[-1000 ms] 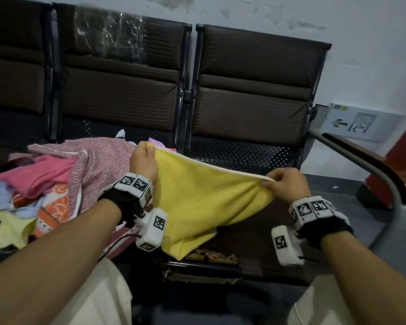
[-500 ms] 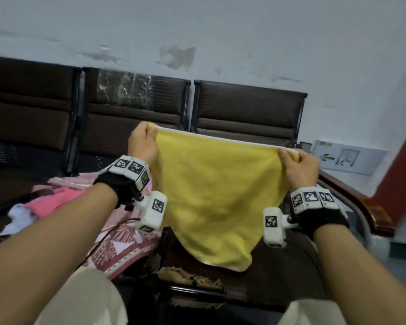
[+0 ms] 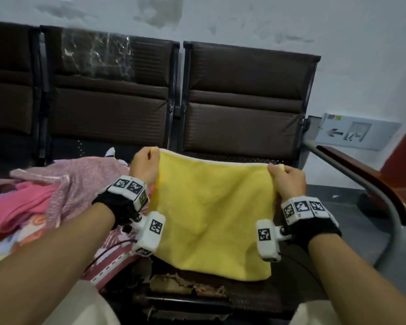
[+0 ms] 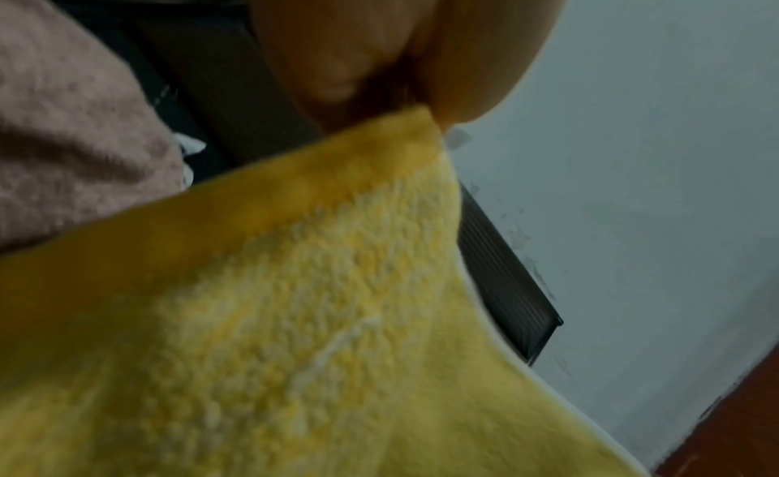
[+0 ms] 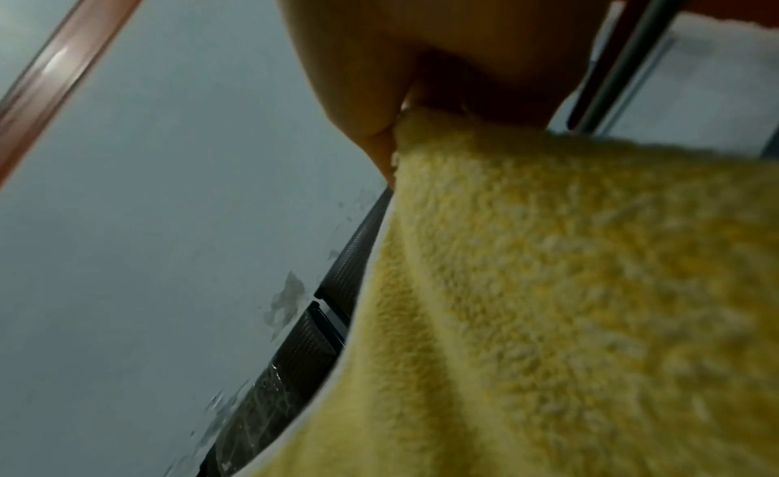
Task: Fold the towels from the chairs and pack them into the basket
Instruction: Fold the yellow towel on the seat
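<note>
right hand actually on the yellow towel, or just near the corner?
Touching. The right wrist view shows the right hand pinching the yellow towel at its corner, cloth tucked between thumb and fingers; the head view agrees.

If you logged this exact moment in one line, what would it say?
step: spreading yellow terry towel | left hand: pinches top corner | right hand: pinches other top corner | towel: hanging open over dark chair seat | basket: not seen
</note>
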A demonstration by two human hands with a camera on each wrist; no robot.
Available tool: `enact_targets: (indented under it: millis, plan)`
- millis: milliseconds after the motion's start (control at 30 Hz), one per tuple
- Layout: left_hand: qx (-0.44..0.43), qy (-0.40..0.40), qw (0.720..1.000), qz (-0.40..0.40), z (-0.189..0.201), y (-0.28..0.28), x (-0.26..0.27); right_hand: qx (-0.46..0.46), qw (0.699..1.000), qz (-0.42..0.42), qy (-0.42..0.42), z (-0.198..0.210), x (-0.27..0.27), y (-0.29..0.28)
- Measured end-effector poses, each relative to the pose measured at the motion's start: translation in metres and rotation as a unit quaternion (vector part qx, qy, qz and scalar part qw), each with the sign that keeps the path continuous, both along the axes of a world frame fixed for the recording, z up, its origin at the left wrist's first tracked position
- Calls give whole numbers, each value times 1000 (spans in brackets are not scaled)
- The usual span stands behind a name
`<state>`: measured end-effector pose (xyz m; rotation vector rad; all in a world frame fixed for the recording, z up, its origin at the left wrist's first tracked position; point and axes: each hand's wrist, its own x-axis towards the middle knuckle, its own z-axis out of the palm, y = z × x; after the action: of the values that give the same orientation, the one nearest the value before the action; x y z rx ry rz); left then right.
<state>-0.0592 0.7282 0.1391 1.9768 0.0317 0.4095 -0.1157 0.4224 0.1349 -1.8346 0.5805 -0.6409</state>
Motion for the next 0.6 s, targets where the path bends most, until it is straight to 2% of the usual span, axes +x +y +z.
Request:
enact_targets:
  millis: [133, 300, 367, 467, 533, 600]
  plan:
    - [-26, 31, 997, -66, -41, -21, 3, 40, 997, 62, 22, -34, 6, 12]
    - [-86, 48, 989, -108, -61, -36, 7, 44, 978, 203, -10, -30, 9, 36]
    - [-111, 56, 984, -125, -61, -38, 6, 96, 954, 284, -1, -25, 5, 44]
    - [-138, 73, 975, -161, -63, -40, 6, 174, 891, 417, 39, -24, 2, 46]
    - [-142, 74, 972, -170, -64, -39, 7, 117, 889, 440, 55, -27, 2, 49]
    - [-145, 69, 972, -174, -63, -39, 6, -57, 903, 421, 59, -34, 2, 54]
